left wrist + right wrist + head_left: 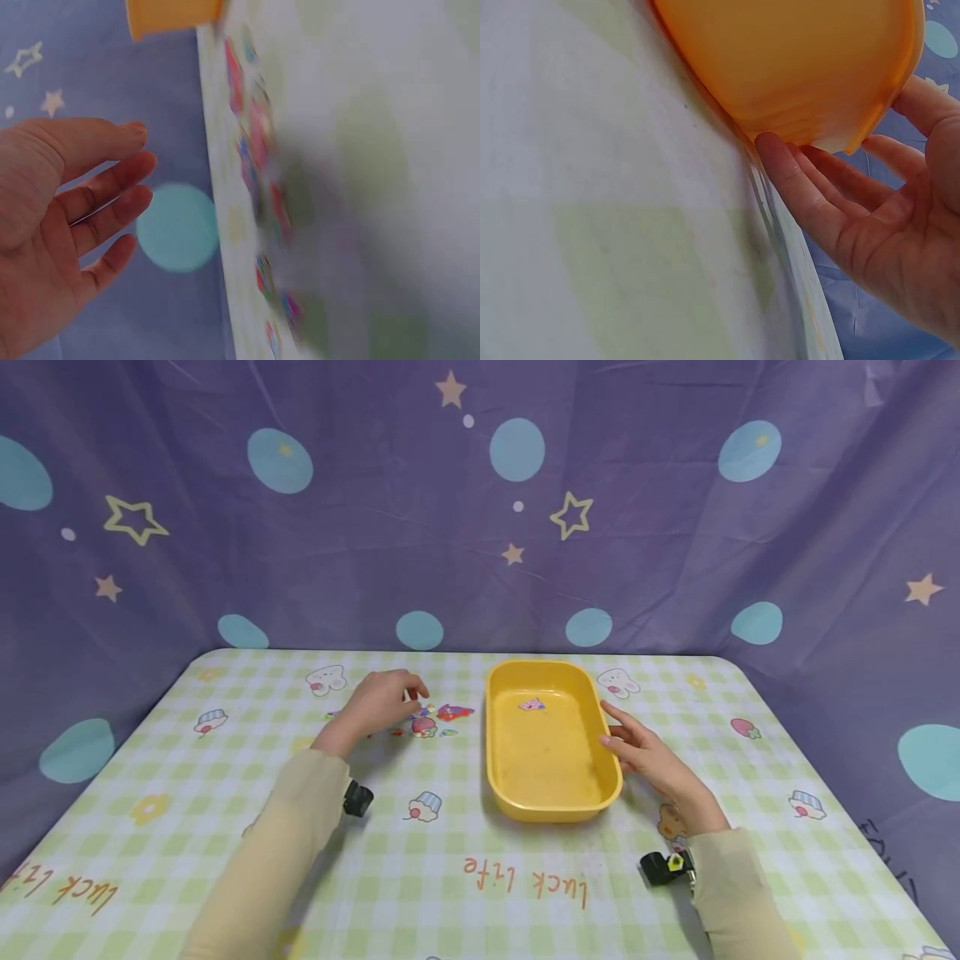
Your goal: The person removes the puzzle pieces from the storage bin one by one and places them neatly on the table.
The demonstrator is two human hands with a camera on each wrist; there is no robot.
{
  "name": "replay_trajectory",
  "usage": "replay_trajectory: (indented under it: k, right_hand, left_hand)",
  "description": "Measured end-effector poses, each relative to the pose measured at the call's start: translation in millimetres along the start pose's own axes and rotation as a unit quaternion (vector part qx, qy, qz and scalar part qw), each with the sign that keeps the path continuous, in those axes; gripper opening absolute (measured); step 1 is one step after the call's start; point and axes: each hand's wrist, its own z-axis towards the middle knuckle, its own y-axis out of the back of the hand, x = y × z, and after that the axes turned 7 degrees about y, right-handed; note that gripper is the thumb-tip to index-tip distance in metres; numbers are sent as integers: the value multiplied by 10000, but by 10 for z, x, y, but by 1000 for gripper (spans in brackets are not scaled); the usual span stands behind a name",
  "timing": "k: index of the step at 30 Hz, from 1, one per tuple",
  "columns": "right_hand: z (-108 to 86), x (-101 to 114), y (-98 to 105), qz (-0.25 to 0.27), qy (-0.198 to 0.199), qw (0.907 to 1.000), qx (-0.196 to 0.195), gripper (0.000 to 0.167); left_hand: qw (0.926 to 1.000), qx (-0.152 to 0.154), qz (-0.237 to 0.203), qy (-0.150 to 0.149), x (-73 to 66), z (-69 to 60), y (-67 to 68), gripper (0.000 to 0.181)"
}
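My left hand hovers over a scatter of small colourful flat pieces on the left half of the table. In the left wrist view its fingers are loosely bent with nothing between them; the pieces look blurred there. A yellow plastic basin stands right of the pieces, with one small pink piece on its floor. At the basin's right side, my right hand holds the wall. Its thumb is at the rim and its fingers lie against the outside, as the right wrist view shows.
A checked green-and-white cloth with printed cupcakes, rabbits and lettering covers the table. Behind the table's far edge hangs a purple curtain with stars and blue dots. Black wrist cameras sit at both cuffs.
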Motion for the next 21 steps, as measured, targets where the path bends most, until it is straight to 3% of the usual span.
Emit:
replay_trajectory:
  k: [6,11,21]
  right_hand:
    - [-4,9,2,-11,9,10000,12,65]
    - [-4,7,4,-41,-6,10000,-8,65]
    - [-8,12,4,-18,1,10000,-12,65]
  left_hand:
    - [9996,184,-76,-186,-287,154,-4,18]
    - [9989,133,-151,-412,-514,264,-26,18]
    - [9954,264,353,-849,-940,429,-137,19]
